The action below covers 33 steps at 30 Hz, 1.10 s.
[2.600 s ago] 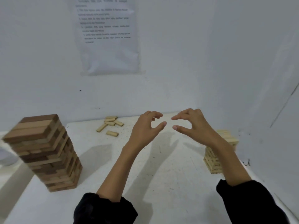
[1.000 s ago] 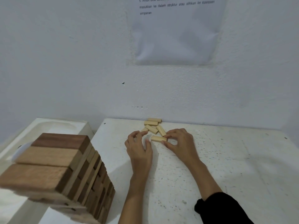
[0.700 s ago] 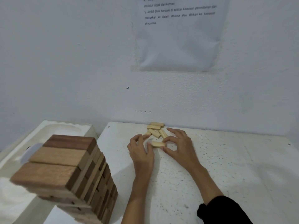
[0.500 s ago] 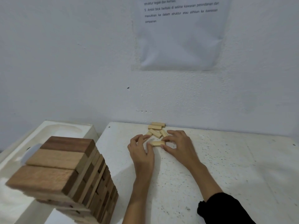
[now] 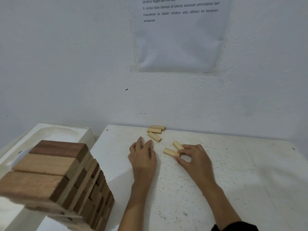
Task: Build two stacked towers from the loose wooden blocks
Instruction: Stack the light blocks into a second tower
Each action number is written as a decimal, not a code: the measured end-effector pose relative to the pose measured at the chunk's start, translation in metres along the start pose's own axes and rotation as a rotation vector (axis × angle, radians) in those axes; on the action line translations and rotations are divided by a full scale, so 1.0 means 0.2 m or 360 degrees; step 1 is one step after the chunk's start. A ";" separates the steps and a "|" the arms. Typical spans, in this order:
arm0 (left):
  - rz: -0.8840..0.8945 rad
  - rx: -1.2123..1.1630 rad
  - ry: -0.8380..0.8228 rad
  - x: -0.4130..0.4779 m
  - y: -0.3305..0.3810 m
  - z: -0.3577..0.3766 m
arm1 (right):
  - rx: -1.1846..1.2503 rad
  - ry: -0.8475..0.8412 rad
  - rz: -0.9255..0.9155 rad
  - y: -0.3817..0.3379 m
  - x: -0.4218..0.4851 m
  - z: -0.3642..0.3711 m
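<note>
— On the counter (image 5: 241,189), what is seen right of the dark tower (image 5: 55,177)?
— The left hand (image 5: 143,155) is laid flat just beyond it, fingers straight; the right hand (image 5: 195,160) is farther off.
— And the grip?
— A pale block (image 5: 171,152) is pinched by its far end between right thumb and fingers; its long axis is pointed toward the tower.
</note>
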<state>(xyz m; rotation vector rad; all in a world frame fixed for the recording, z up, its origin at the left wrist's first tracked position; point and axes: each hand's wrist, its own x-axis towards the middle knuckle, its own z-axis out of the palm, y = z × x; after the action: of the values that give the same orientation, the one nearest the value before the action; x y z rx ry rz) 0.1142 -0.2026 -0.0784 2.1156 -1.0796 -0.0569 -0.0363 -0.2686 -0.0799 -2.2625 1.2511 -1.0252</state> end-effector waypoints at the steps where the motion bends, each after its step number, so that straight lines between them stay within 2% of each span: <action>1: 0.0005 -0.0004 0.0016 0.00 0.00 0.00 | -0.0006 0.0018 0.0004 0.01 -0.03 -0.02; 5: 0.0026 -0.0121 0.0134 0.00 -0.01 0.00 | -0.0029 0.0070 0.0029 0.05 -0.16 -0.11; 17: 0.0293 -0.0196 0.0258 -0.12 -0.01 0.02 | -0.0026 0.0219 0.0135 0.09 -0.54 -0.34; 25: 0.0393 -0.0080 0.0011 -0.34 0.03 -0.06 | -0.0071 0.0283 0.0140 0.07 -0.68 -0.41; 29: 0.0486 -0.0209 -0.0046 -0.51 0.06 -0.13 | -0.0037 0.0277 0.0172 0.05 -0.74 -0.43; 33: 0.0444 -0.0343 -0.0177 -0.65 0.08 -0.19 | 0.0005 0.0246 0.0195 0.03 -0.79 -0.45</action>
<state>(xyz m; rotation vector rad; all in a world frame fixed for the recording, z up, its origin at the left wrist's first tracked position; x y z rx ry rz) 0.0330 -0.0931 -0.0757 1.7722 -1.3620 -0.1516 -0.1603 -0.1358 -0.0896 -2.1086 1.4301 -1.1729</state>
